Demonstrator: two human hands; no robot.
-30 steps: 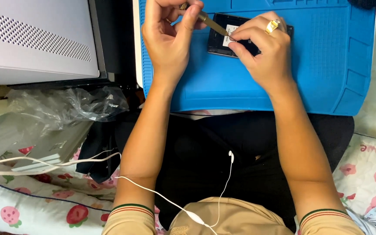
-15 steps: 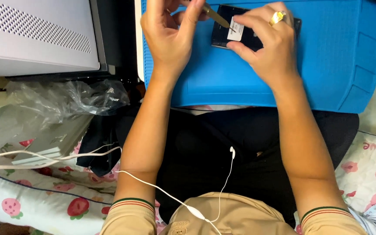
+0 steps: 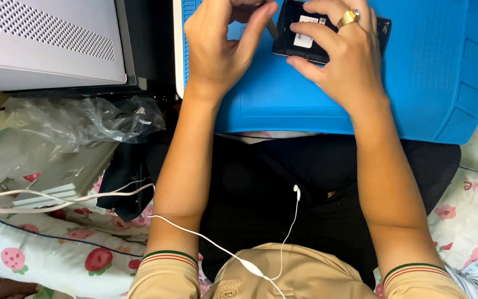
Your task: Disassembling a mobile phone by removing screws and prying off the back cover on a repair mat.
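Mat: blue work mat with raised edge and moulded side pockets, lying across the person's lap, upper half of view.
Grey box: perforated grey metal casing, upper left, well apart from the mat's working area.
Plastic bag: crumpled clear bag below the grey box, left of the left forearm.
Bedding: strawberry-print cloth under both elbows, left and right.
Cable: white earphone cord crossing the lap, one earbud hanging free.
Device: small black flat device with a white label on its upper face, lying on the mat near the top edge, partly covered by fingers.
Right hand: right hand, gold ring on one finger, fingers spread and curled down over the device, thumb at its near edge, fingertips on its top face; pinning it to the mat.
Left hand: left hand, fingers pinched narrow around a thin tool; grip partly out of frame.
Tool position: tip meets the device's left edge, just beside the right index finger.
Device versus fingers: under the right fingers, right of the left fingertips.
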